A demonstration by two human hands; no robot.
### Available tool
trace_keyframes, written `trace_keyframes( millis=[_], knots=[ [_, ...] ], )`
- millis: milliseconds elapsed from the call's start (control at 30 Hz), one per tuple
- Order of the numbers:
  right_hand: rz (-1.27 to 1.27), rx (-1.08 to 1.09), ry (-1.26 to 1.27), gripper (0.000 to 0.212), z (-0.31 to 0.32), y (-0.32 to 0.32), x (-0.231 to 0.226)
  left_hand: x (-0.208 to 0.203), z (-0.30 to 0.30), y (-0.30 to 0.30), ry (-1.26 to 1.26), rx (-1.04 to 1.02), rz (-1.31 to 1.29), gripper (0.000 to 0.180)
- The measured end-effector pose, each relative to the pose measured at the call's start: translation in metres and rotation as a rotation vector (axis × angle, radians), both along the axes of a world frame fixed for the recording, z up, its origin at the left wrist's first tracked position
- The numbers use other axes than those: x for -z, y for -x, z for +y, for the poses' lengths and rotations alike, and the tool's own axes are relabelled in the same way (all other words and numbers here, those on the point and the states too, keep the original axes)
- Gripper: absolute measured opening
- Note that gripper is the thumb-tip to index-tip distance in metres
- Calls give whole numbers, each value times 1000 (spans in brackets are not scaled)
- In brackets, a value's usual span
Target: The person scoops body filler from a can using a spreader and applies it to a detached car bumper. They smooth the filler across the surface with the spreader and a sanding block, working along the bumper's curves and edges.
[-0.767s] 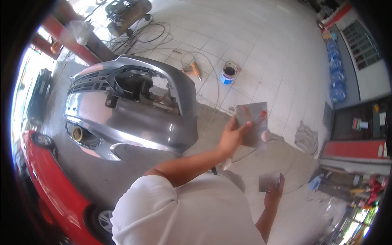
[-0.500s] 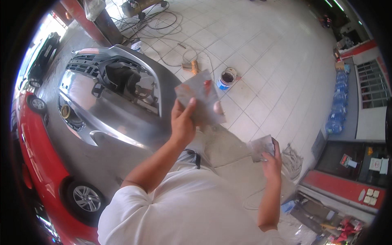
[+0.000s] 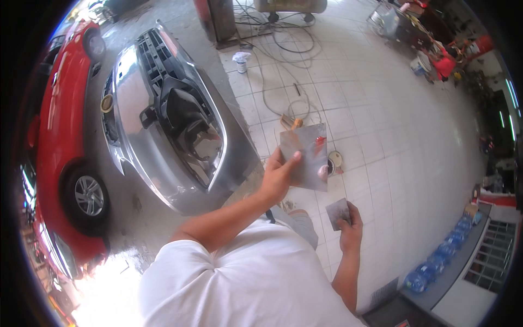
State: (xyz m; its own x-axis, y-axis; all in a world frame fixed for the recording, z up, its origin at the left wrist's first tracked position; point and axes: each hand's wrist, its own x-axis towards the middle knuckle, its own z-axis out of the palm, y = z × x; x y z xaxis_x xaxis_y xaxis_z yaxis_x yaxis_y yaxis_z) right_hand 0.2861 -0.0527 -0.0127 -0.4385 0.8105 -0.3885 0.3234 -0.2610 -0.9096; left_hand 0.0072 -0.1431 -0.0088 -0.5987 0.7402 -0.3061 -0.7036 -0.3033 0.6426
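Observation:
My left hand (image 3: pixel 278 179) is closed on the edge of a thin, square grey putty mixing plate (image 3: pixel 304 140), its thumb on top. A red smear (image 3: pixel 319 141) and a pale pinkish dab of putty (image 3: pixel 323 172) lie on the plate's right side. Lower and to the right, my right hand (image 3: pixel 352 233) grips a smaller flat grey putty spreader (image 3: pixel 336 212), which is apart from the plate. To the left of my hands stands a grey car bumper (image 3: pixel 155 161) with dull sanded-looking patches and a black grille.
An open can (image 3: pixel 335 158) stands partly hidden behind the plate, near an orange-handled tool (image 3: pixel 294 122). Hoses (image 3: pixel 283 46) snake across the tiles by a wheeled tank (image 3: pixel 291 5). A red car (image 3: pixel 60 141) is at left; blue water bottles (image 3: pixel 441 253) line the right.
My view has turned left, so the surroundings have swung clockwise. The plate and spreader appear closer together now. Both hands keep their hold.

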Motion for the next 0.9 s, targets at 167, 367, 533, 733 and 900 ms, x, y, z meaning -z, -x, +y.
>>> trace_keyframes(
  millis=[167, 367, 533, 733, 900],
  knots=[
    [81, 35, 156, 70, 112, 23, 14, -9, 52, 17, 106, -118, 49, 46],
    [260, -207, 301, 73, 231, 98, 23, -11, 113, 61, 82, -435, 29, 43],
    [326, -259, 485, 71, 325, 165, -9, -34, 151, 80, 66, -697, 22, 43],
    [411, -225, 751, 65, 396, 241, 6, -27, 164, 113, 142, -891, 63, 43],
    [300, -717, 11, 56, 384, 335, 4, -19, 178, 184, 197, -1113, 111, 44]
  ],
)
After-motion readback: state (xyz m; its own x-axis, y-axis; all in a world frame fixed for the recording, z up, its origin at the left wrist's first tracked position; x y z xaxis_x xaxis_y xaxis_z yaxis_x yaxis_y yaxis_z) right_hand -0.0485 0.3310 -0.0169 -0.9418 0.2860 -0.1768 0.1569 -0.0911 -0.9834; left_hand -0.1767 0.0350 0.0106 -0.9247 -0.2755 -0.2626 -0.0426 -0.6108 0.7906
